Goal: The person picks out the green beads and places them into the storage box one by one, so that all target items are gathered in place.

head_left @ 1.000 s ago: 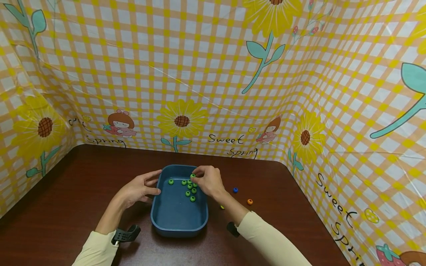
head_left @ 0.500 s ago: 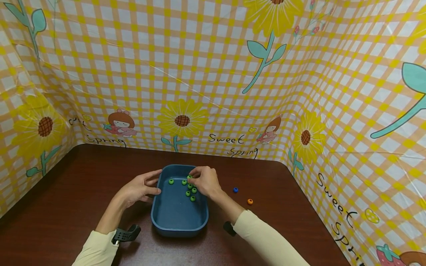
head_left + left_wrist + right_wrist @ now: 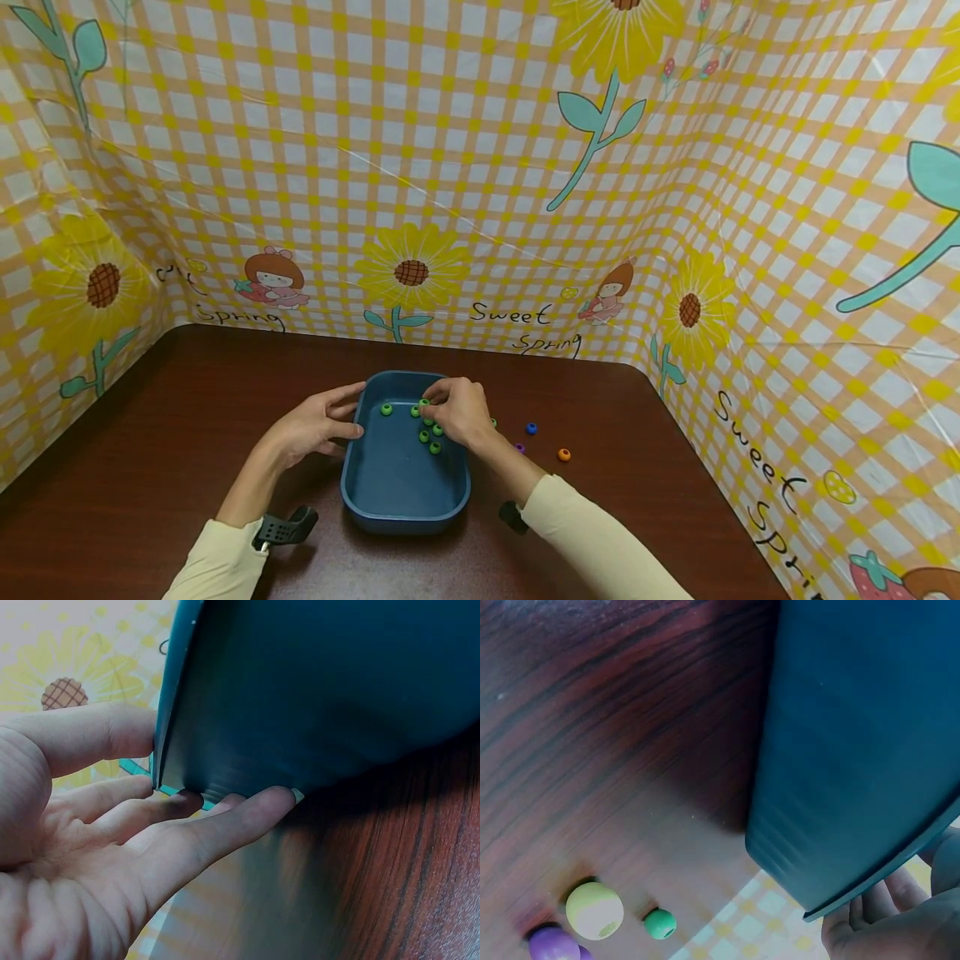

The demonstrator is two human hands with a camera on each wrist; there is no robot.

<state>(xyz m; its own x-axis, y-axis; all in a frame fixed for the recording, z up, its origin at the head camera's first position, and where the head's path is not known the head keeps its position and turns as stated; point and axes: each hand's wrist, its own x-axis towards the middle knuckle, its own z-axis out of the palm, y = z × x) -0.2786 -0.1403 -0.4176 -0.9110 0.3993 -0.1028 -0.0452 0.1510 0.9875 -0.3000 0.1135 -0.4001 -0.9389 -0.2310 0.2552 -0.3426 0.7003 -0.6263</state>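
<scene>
A blue rectangular bin (image 3: pixel 405 492) holds several green beads (image 3: pixel 435 448), mostly gathered toward its right side. Over its far right part, my right hand (image 3: pixel 459 410) pinches a green bead (image 3: pixel 424 403) between thumb and fingertips. In the right wrist view that hand (image 3: pixel 900 919) reaches over the rim, so its fingertips are hidden behind the bin's wall. My left hand (image 3: pixel 311 427) rests against the bin's left side. In the left wrist view the thumb touches the rim and the other fingers extend, fairly straight, along the outer wall (image 3: pixel 300 690).
On the dark wooden table (image 3: pixel 225 375), right of the bin, lie a blue bead (image 3: pixel 532 428), an orange bead (image 3: pixel 564 455) and a purple bead (image 3: pixel 520 448). A yellow bead (image 3: pixel 595 910) and a small green bead (image 3: pixel 660 923) are there too. Patterned cloth (image 3: pixel 487 250) walls the table.
My right hand has shifted slightly left over the bin, with a green bead at its fingertips. A purple and a green bead now show beside the right forearm. The left hand stays put.
</scene>
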